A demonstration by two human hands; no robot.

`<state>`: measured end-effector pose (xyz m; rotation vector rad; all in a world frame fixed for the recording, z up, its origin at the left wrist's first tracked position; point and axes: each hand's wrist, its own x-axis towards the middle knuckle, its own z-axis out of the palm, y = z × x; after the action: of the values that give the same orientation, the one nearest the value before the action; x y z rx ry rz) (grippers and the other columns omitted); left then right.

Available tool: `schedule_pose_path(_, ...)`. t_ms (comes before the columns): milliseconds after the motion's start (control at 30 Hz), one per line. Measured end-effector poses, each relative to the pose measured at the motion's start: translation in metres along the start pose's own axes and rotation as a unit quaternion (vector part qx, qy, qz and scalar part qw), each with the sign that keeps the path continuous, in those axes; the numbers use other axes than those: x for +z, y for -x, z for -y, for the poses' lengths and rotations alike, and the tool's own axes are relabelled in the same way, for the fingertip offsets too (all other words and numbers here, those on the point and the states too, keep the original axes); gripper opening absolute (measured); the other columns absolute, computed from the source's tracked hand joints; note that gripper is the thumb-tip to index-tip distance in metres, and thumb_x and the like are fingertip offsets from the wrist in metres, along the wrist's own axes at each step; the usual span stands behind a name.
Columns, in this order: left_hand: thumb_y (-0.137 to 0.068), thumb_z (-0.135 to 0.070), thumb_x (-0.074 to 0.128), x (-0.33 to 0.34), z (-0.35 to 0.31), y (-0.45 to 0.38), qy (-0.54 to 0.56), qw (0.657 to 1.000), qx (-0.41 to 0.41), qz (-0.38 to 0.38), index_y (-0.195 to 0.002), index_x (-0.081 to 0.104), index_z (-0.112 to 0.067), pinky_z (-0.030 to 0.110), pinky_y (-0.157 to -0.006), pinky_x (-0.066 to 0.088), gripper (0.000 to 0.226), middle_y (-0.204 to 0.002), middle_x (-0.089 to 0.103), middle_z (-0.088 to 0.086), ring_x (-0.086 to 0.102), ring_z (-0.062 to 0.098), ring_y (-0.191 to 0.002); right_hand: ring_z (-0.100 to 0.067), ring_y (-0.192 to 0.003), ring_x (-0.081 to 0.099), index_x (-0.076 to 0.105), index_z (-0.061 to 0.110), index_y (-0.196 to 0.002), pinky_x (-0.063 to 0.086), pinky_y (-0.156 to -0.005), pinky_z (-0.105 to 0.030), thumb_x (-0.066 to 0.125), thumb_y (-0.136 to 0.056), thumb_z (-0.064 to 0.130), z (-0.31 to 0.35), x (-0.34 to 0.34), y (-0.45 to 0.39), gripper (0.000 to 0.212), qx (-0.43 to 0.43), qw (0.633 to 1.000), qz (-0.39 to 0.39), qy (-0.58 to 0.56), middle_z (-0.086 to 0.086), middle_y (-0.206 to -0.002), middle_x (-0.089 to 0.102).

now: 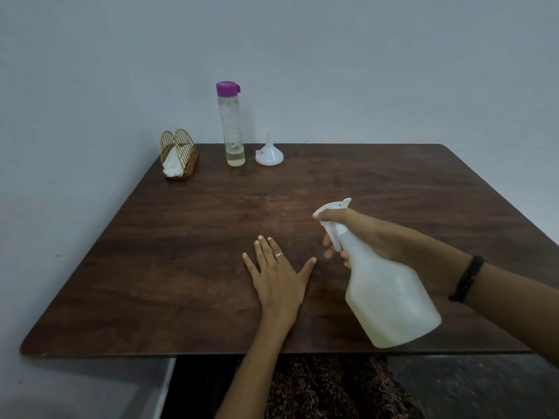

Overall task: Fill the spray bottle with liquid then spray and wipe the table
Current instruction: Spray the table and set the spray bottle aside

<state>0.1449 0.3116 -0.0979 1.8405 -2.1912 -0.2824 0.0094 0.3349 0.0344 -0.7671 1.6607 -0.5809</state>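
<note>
Filling: judged done; spray bottle (390,297) holds pale liquid, head fitted
Right hand (360,234): grasps spray bottle neck above the desk's (181,267) near right edge, fingers on trigger
Left hand (278,276): flat, released, near edge
Remaining: spraying, wiping; tissue (173,167) waits, far left corner
</note>
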Motion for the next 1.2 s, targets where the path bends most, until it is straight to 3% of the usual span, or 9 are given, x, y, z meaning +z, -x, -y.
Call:
schedule_pose_path(100, -0.061, -0.073, -0.009, 0.0009, 0.0007, -0.0007, 0.003, 1.000, -0.002, -0.001, -0.146, 0.006, 0.001, 0.048, -0.115, -0.007, 0.114, -0.156, 0.005, 0.018, 0.002, 0.026, -0.146, -0.010, -0.055, 0.062, 0.068, 0.006, -0.103, 0.046, -0.049, -0.021, 0.059, -0.081, 0.052, 0.0005, 0.0021, 0.0021, 0.052, -0.015, 0.999, 0.035, 0.033, -0.013, -0.099, 0.072)
schedule_pose_path(300, -0.062, -0.074, -0.009, 0.0012, 0.0004, -0.0005, 0.006, 1.000, -0.002, -0.004, -0.145, 0.009, 0.002, 0.049, -0.115, -0.005, 0.115, -0.156, 0.008, 0.018, 0.004, 0.026, -0.146, -0.012, -0.038, 0.046, 0.053, 0.008, -0.064, 0.040, -0.044, -0.019, 0.059, -0.081, 0.051, -0.0051, 0.0082, -0.0040, 0.046, -0.004, 1.000, 0.013, -0.028, -0.004, -0.054, 0.051)
schedule_pose_path(500, -0.041, -0.080, -0.041, -0.0030, -0.0006, 0.0009, 0.017, 1.000, -0.005, 0.005, -0.146, 0.007, 0.000, 0.048, -0.115, -0.006, 0.141, -0.156, 0.004, 0.017, 0.001, 0.025, -0.146, -0.007, -0.043, 0.057, 0.070, 0.006, -0.098, 0.044, -0.047, -0.021, 0.058, -0.082, 0.051, -0.0024, 0.0085, 0.0000, 0.048, -0.029, 0.997, 0.049, 0.046, -0.006, -0.080, 0.071)
schedule_pose_path(633, -0.057, -0.078, -0.016, -0.0015, 0.0009, 0.0004, 0.001, 1.000, -0.005, 0.012, -0.146, 0.005, 0.001, 0.049, -0.115, -0.005, 0.121, -0.156, 0.004, 0.018, 0.001, 0.025, -0.146, -0.010, -0.037, 0.048, 0.058, 0.007, -0.067, 0.041, -0.043, -0.018, 0.059, -0.081, 0.050, -0.0050, 0.0078, -0.0050, 0.045, 0.006, 0.999, 0.028, -0.020, -0.005, -0.060, 0.055)
schedule_pose_path(700, -0.059, -0.074, -0.012, -0.0007, 0.0010, -0.0002, -0.001, 1.000, -0.007, 0.017, -0.146, 0.005, 0.001, 0.048, -0.115, -0.006, 0.117, -0.156, 0.003, 0.017, 0.001, 0.025, -0.146, -0.010, -0.035, 0.046, 0.052, 0.008, -0.063, 0.040, -0.042, -0.018, 0.057, -0.082, 0.049, -0.0054, 0.0066, -0.0051, 0.045, 0.012, 0.999, 0.028, -0.044, -0.003, -0.054, 0.050)
schedule_pose_path(900, -0.039, -0.079, -0.043, -0.0032, -0.0001, 0.0001, 0.003, 1.000, -0.008, 0.010, -0.146, 0.006, -0.001, 0.048, -0.116, -0.005, 0.141, -0.157, 0.004, 0.016, 0.001, 0.025, -0.146, -0.007, -0.041, 0.059, 0.068, 0.003, -0.104, 0.045, -0.044, -0.017, 0.054, -0.087, 0.045, -0.0007, 0.0063, 0.0007, 0.047, -0.025, 0.997, 0.060, 0.038, -0.010, -0.088, 0.070)
schedule_pose_path(1033, -0.048, -0.081, -0.033, -0.0009, 0.0007, -0.0010, 0.000, 1.000, -0.010, 0.016, -0.146, 0.006, -0.001, 0.048, -0.116, -0.005, 0.133, -0.157, 0.004, 0.015, 0.001, 0.025, -0.146, -0.008, -0.046, 0.058, 0.070, 0.006, -0.102, 0.046, -0.049, -0.021, 0.055, -0.084, 0.047, -0.0017, 0.0056, 0.0015, 0.047, -0.022, 0.997, 0.054, 0.053, -0.011, -0.098, 0.071)
schedule_pose_path(1133, -0.056, -0.077, -0.017, -0.0004, 0.0005, -0.0018, -0.007, 1.000, -0.013, 0.025, -0.146, 0.003, -0.002, 0.047, -0.115, -0.008, 0.119, -0.157, 0.000, 0.014, -0.003, 0.023, -0.146, -0.009, -0.059, 0.058, 0.070, 0.008, -0.094, 0.048, -0.054, -0.021, 0.056, -0.086, 0.045, -0.0013, 0.0069, 0.0038, 0.040, -0.029, 0.996, 0.049, 0.063, -0.006, -0.091, 0.068)
schedule_pose_path(1200, -0.051, -0.082, -0.023, -0.0013, 0.0008, -0.0015, -0.002, 1.000, -0.009, 0.024, -0.146, 0.003, -0.001, 0.047, -0.115, -0.008, 0.128, -0.157, 0.001, 0.015, -0.003, 0.023, -0.146, -0.010, -0.063, 0.059, 0.070, 0.008, -0.097, 0.048, -0.055, -0.020, 0.056, -0.087, 0.044, -0.0002, 0.0101, 0.0040, 0.040, -0.016, 0.995, 0.060, 0.085, -0.006, -0.089, 0.066)
